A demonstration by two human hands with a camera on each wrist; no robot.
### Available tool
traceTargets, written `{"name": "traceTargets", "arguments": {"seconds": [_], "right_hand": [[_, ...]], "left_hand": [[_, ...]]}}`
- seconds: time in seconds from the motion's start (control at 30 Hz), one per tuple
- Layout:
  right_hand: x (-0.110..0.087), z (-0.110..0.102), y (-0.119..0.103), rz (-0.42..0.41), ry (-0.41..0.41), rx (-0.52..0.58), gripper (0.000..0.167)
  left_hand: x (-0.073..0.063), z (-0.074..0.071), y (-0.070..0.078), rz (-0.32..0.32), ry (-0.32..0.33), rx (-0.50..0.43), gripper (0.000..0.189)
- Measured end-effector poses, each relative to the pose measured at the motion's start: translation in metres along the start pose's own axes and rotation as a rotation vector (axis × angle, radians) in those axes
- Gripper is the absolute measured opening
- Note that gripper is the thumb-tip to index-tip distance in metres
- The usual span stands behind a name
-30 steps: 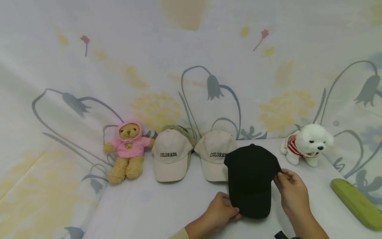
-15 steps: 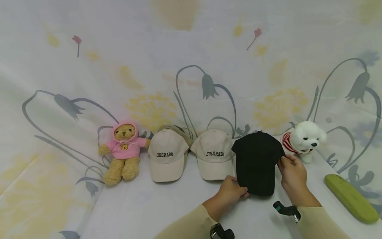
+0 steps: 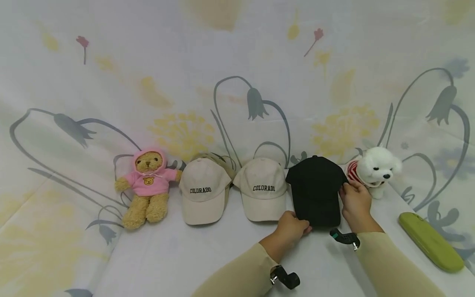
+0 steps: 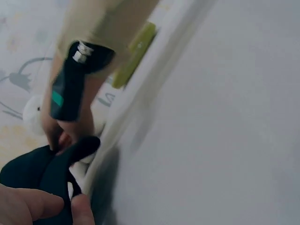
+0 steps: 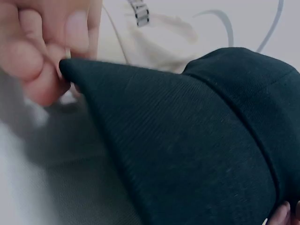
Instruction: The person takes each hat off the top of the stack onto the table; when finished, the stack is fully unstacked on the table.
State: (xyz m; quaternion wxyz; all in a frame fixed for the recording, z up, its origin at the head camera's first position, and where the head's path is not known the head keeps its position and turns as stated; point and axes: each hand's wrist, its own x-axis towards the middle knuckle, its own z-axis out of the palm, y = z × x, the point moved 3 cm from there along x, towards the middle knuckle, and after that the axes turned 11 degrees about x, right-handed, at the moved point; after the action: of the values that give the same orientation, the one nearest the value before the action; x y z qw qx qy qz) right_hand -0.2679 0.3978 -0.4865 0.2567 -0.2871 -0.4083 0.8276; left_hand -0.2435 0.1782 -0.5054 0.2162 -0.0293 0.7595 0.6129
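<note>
A black baseball cap is held between both hands, its brim toward the person. My left hand pinches the brim's left front corner between thumb and fingers, as the right wrist view shows at the cap's edge. My right hand grips the cap's right side near where crown meets brim. Just left of it stands a beige cap lettered COLORADO, and farther left another beige COLORADO cap has a further cap partly hidden behind it. In the left wrist view the brim is raised off the white surface.
A teddy bear in a pink hoodie sits at the left end of the row. Behind my right hand is a white plush dog in red stripes. A green elongated case lies at the right edge, and a floral cloth hangs behind.
Both hands have carried the black cap away from the person, back into line beside the beige caps. It no longer overlaps the nearer COLORADO cap. The head view has shifted slightly.
</note>
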Motion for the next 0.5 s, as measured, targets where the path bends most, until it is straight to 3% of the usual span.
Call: {"name": "traceTargets", "arguments": {"seconds": [0.3,0.5], "right_hand": [[0.022,-0.013,0.012,0.044,0.035,-0.029,0.014],[0.030,-0.014,0.015,0.089,0.048,-0.025,0.015]], "left_hand": [[0.004,0.007,0.004,-0.056,-0.012,-0.015,0.042],[0.006,0.010,0.003,-0.074,-0.032,-0.167,0.041]]}}
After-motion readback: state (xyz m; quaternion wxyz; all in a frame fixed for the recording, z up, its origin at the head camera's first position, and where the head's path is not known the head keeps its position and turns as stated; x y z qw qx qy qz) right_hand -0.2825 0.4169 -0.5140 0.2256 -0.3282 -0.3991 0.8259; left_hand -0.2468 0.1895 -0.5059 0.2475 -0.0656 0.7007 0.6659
